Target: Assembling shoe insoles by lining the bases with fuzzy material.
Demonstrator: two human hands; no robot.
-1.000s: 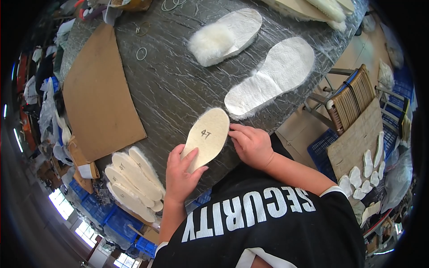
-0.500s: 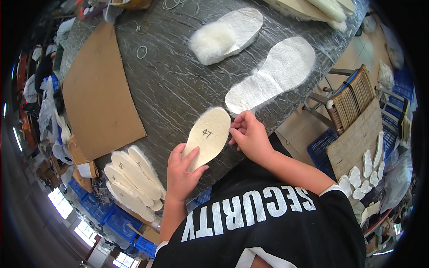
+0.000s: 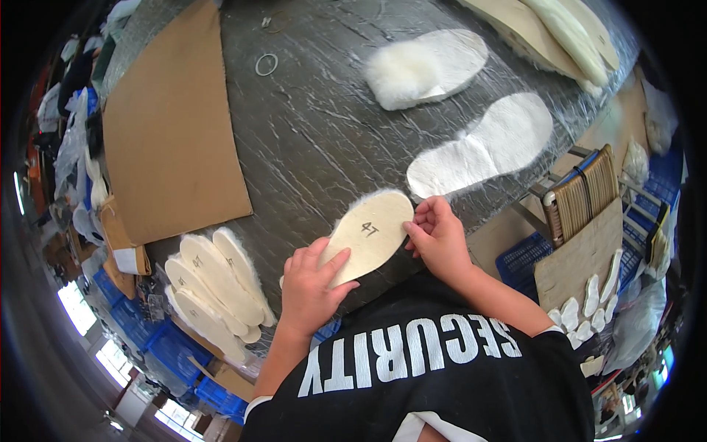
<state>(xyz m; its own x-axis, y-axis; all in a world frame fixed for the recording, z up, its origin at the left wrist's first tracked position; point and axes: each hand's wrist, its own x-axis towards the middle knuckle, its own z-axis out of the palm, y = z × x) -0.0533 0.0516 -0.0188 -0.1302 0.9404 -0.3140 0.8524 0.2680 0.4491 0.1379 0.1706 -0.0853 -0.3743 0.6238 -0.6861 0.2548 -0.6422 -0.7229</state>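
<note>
A cream insole (image 3: 375, 239) with a fluffy wool edge and a handwritten mark is held up over the near part of the table. My left hand (image 3: 313, 283) grips its lower-left end, thumb lying across the face and fingers behind. At the right edge, the fingers and thumb of my right hand (image 3: 440, 232) are pinched together on the rim; any loose wool between them is too small to make out. Beyond my right hand lies a white, sole-shaped piece (image 3: 490, 144). Farther off rests another white sole piece (image 3: 460, 59) with a tuft of white fleece on its left half.
Several similar insoles (image 3: 213, 283) are stacked at the table's near left. Brown cardboard (image 3: 173, 140) lies behind them, with a pale ring (image 3: 266, 65) to its right. More fleece soles (image 3: 537, 37) sit at the far right. A folding chair (image 3: 582, 199) stands beside the right table edge.
My view has shifted, so the table items sit elsewhere in the picture. The insole has turned slightly clockwise in my left hand, and my right hand stays at its right edge.
</note>
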